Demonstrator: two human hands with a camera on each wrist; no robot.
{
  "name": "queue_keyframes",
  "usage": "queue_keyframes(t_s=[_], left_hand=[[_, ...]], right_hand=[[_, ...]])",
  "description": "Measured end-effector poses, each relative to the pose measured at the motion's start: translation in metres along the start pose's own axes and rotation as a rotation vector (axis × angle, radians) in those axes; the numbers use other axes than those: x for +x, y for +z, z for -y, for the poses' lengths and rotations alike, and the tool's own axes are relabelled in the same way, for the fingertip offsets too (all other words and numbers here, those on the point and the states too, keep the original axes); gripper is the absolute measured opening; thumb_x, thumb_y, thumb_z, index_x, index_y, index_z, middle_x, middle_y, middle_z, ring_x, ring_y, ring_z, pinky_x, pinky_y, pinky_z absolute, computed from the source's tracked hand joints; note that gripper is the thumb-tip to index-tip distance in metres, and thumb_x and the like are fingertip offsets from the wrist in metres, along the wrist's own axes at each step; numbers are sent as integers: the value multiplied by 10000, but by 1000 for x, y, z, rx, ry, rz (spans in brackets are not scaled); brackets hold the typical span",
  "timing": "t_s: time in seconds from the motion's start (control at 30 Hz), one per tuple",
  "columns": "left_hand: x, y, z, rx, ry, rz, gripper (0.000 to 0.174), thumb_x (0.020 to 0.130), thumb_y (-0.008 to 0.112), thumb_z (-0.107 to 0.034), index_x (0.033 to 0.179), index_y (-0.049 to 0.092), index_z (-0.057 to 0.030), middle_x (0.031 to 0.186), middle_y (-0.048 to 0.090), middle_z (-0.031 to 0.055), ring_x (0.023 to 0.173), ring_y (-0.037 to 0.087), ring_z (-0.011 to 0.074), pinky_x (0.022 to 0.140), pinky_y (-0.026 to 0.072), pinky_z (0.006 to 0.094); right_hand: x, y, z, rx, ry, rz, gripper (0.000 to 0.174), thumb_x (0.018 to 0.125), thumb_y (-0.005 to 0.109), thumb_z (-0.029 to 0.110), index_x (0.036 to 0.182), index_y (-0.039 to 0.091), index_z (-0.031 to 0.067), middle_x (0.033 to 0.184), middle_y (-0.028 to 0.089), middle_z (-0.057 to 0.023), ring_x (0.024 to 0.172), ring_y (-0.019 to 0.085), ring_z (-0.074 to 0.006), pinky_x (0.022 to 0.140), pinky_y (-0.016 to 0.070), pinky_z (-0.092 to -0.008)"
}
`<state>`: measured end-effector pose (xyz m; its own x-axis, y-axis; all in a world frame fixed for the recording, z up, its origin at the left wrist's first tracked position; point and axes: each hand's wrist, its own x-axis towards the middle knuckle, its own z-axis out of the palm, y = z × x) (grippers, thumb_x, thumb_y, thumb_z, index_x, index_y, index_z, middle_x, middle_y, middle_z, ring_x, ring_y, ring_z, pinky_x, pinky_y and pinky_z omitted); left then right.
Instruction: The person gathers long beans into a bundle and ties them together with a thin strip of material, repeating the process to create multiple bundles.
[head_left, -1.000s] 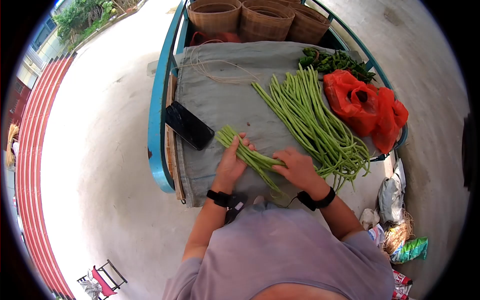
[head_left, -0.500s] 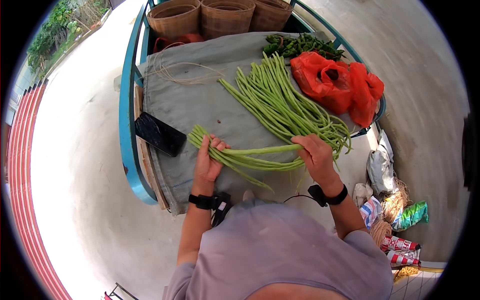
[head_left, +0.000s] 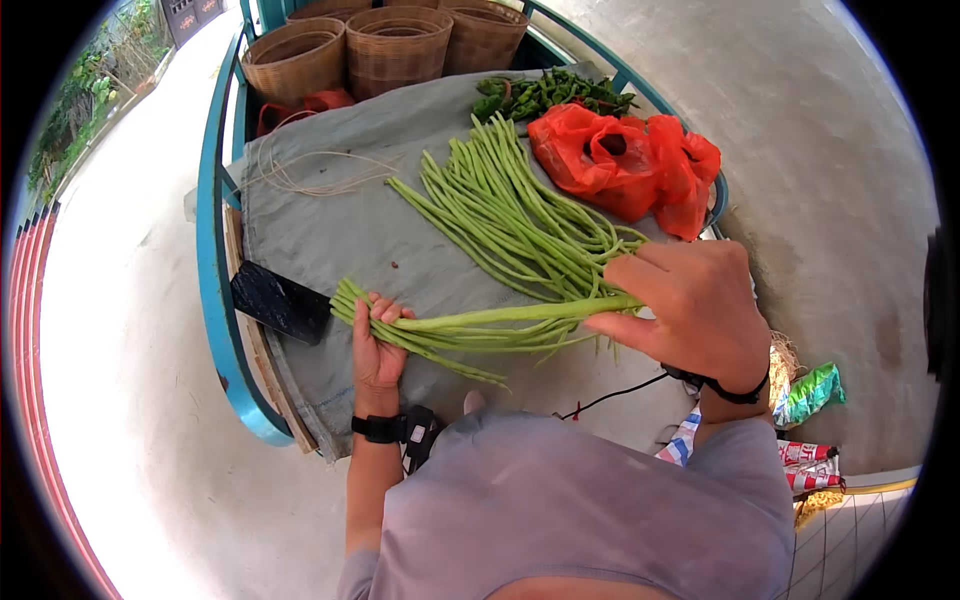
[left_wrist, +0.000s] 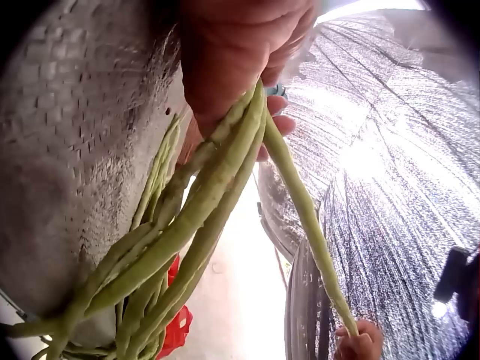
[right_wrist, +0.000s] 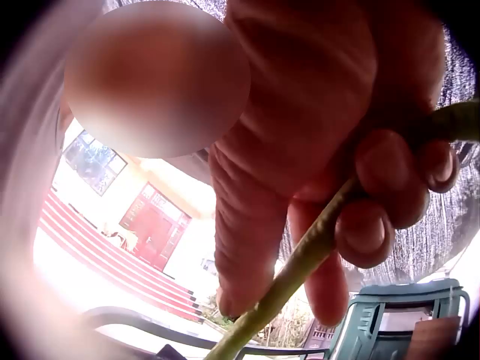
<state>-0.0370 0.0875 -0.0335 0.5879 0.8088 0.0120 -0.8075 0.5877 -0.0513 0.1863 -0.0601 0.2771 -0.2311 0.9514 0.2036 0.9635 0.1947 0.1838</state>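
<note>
In the head view, my left hand (head_left: 378, 345) grips a small bunch of green long beans (head_left: 480, 340) near their ends, low over the grey cloth. One long bean (head_left: 520, 315) stretches from that bunch to my right hand (head_left: 700, 310), which is raised at the right. In the right wrist view, curled fingers (right_wrist: 382, 169) of the right hand hold this bean. The left wrist view has the other beans (left_wrist: 202, 210) drooping from the left hand. Behind them, a larger pile of long beans (head_left: 510, 215) lies spread on the cloth.
A black phone (head_left: 280, 303) lies at the cloth's left edge, beside the blue rail (head_left: 212, 270). Thin string (head_left: 290, 178) is farther back. Green peppers (head_left: 550, 95) and a red plastic bag (head_left: 590, 160) sit beyond the pile. Woven baskets (head_left: 395, 50) stand at the back.
My right hand has moved right and up, away from the left, drawing one bean out nearly straight between them. The left hand keeps its grip on the bunch. The head view has shifted.
</note>
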Motion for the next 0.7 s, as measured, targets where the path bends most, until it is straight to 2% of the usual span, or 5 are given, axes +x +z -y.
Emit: queue_keyframes(t_s=[0.2, 0.4, 0.47, 0.57, 0.7], left_hand=[[0, 0, -1, 31, 63, -78, 217, 1004, 472, -293, 1004, 526, -82, 780, 489, -20, 736, 502, 132, 918, 445, 382], [1, 10, 2, 165, 149, -244, 217, 1002, 464, -313, 1000, 540, -110, 870, 571, 19, 864, 570, 192, 988, 438, 441], [0, 32, 8, 277, 132, -326, 214, 1000, 466, -324, 1003, 545, -125, 902, 587, 33, 911, 577, 214, 1006, 427, 457], [0, 5, 3, 145, 111, -130, 222, 990, 484, -332, 983, 548, -119, 868, 563, 11, 882, 572, 185, 1006, 418, 458], [0, -8, 0, 147, 140, -109, 184, 977, 524, -302, 996, 547, -121, 752, 473, -11, 736, 497, 148, 931, 441, 397]], right_hand=[[-12, 27, -33, -61, 226, -17, 365, 727, 726, 398, 630, 555, 90, 581, 520, -70, 498, 525, -284, 454, 369, -383], [-58, 180, -86, 87, 238, -24, 219, 800, 686, 290, 757, 615, 88, 672, 605, -67, 648, 596, -272, 559, 449, -396], [-48, 195, -80, 98, 211, -121, 165, 812, 674, 254, 830, 633, 95, 734, 627, -69, 713, 610, -260, 594, 469, -389], [8, 170, -35, 454, 346, -107, 138, 820, 661, 224, 892, 637, 109, 825, 639, -63, 802, 614, -266, 651, 482, -395], [69, 209, -5, 463, 158, -23, 174, 824, 647, 200, 958, 612, 95, 901, 627, -96, 902, 599, -310, 735, 488, -420]])
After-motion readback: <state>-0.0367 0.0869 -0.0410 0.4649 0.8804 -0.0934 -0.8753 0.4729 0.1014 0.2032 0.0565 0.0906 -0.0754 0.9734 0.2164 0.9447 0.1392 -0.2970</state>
